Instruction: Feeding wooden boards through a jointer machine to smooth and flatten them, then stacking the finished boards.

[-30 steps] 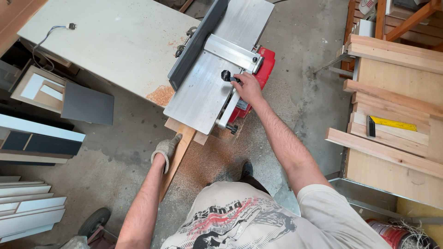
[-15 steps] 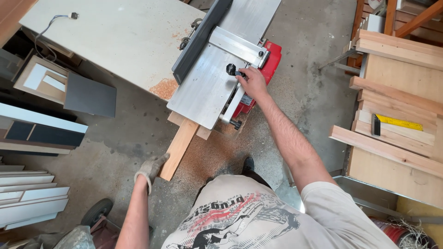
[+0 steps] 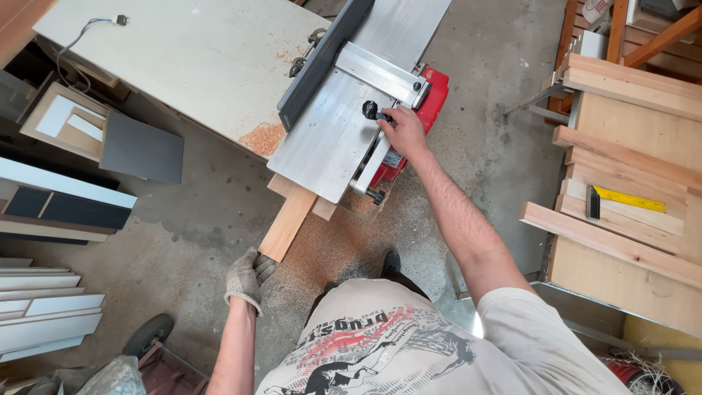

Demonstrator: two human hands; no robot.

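A red benchtop jointer [image 3: 420, 102] with a grey metal table [image 3: 329, 135] stands on a pale workbench [image 3: 190, 58]. My bare right hand [image 3: 402, 132] rests at the table's right edge, fingers on a black knob [image 3: 371, 110]. My left hand [image 3: 248, 278], in a worn grey work glove, grips the near end of a wooden plank [image 3: 289, 223] that sticks out from under the jointer table toward me.
Sawdust covers the concrete floor [image 3: 468, 175] beneath the machine. Stacked timber boards [image 3: 629, 168] with a yellow-bladed square [image 3: 625, 199] lie to the right. White and dark panels [image 3: 51, 205] lean at the left. A small wheel [image 3: 148, 335] sits near my left arm.
My left hand has slid down along the plank to its near end and closed on it. My right hand stays at the black knob.
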